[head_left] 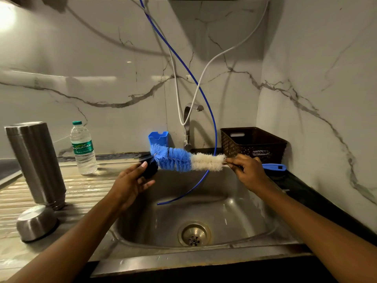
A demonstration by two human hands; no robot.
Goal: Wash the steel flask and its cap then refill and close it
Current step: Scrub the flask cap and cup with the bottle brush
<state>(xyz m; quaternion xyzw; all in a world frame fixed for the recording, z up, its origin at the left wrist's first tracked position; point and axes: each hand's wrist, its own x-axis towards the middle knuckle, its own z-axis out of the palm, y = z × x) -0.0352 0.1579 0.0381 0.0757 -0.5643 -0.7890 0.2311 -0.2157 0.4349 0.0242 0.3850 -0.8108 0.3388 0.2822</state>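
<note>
The steel sink [234,211] fills the lower middle of the frame, and no water shows in it or at the tap [188,127] above. To my eye the scrubbing belongs over this basin, so drips fall there and not on the ribbed drainboard [85,186] at the left. The brush probably wants wetting first. On that drainboard, at the far left of the frame, the steel flask [34,160] stands on end. It is brushed grey, with stacked rings near its foot, and its top is too edge-on to tell whether it is open. The bottle brush [183,160] is held level across the centre, blue bristles to the left and white to the right. The right hand [246,168] pinches its stem just past the white bristles, fingers curled close together. The left hand [130,182] curls round a small black piece [150,170], thumb laid along the top, with the blue tuft touching it. I take this piece for the flask's inner stopper. A firm hold and a twisting push of the tuft into any hollow should clean it best. The domed steel cap [36,221] lies mouth down at the lower left, just in front of the flask.
</note>
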